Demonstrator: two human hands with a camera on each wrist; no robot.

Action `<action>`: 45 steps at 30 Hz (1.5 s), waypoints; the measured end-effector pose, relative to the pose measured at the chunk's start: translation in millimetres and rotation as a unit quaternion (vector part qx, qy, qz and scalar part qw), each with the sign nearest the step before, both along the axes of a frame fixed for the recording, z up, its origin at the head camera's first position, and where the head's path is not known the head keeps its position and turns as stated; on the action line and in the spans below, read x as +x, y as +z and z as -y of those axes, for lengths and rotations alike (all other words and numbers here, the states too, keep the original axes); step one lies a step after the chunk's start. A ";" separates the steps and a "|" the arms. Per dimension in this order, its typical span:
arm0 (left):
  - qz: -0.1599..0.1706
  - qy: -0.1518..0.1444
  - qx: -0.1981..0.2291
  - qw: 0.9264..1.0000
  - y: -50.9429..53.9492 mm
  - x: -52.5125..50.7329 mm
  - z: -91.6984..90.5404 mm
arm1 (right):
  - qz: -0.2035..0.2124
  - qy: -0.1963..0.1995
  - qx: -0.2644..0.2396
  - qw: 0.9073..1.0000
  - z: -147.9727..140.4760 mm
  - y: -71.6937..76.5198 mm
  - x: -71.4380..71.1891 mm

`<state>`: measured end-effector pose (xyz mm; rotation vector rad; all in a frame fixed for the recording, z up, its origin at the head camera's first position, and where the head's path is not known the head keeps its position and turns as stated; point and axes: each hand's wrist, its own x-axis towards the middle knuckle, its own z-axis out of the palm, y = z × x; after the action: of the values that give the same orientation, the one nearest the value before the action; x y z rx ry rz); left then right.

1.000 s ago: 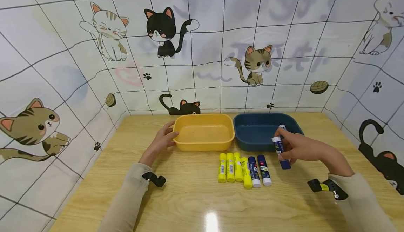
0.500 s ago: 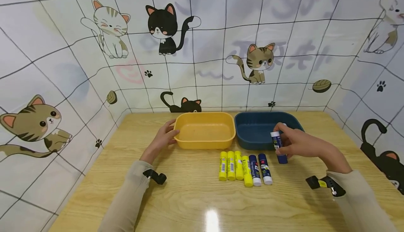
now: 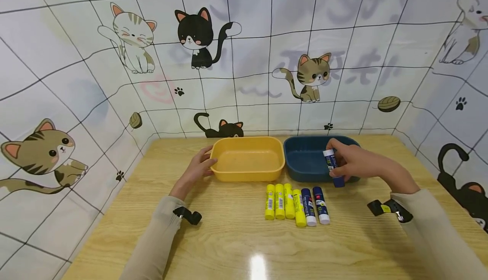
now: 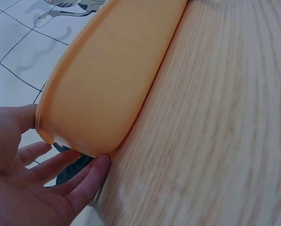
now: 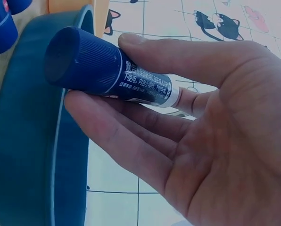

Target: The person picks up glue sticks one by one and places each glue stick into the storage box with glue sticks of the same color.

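Note:
A blue glue stick with a white end point(image 3: 330, 160) is held tilted between thumb and fingers of my right hand point(image 3: 356, 161), over the front right part of the blue bin point(image 3: 308, 176). In the right wrist view, the blue cap point(image 5: 84, 61) points toward the bin's wall point(image 5: 25, 122). My left hand point(image 3: 196, 169) grips the left end of the yellow bin point(image 3: 248, 176). The left wrist view has the thumb over the rim and fingertips point(image 4: 102, 162) on the outer wall.
On the wooden table point(image 3: 228, 237), several yellow glue sticks point(image 3: 270, 202) and two blue ones point(image 3: 321, 206) lie in a row in front of the bins. The two bins stand side by side near the cat-patterned backdrop point(image 3: 251, 59).
My right hand has moved left and farther back with the glue stick, from the blue bin's front right edge to over it. My left hand has stayed at the yellow bin.

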<state>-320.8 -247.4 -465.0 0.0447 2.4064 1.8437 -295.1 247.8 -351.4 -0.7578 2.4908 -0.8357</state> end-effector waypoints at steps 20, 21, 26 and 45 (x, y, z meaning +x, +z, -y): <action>-0.007 -0.007 0.003 1.000 -0.7 2.0 -0.6 | 0.018 0.000 0.031 0.999 -2.9 20.3 -48.5; -0.007 -0.006 0.001 1.000 -0.7 2.3 -0.7 | 0.023 -0.001 0.034 0.999 -3.5 19.9 -51.1; -0.006 -0.004 -0.002 1.000 -0.4 4.0 -1.7 | 0.038 -0.010 0.044 0.998 -5.4 19.1 -62.6; -0.004 -0.005 0.003 1.000 0.5 2.6 0.2 | 0.078 -0.029 0.103 0.991 -12.7 5.7 -109.3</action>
<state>-318.1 -247.6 -464.5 0.0648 2.4021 1.8506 -404.4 260.5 -345.6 -0.5308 2.4201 -0.6177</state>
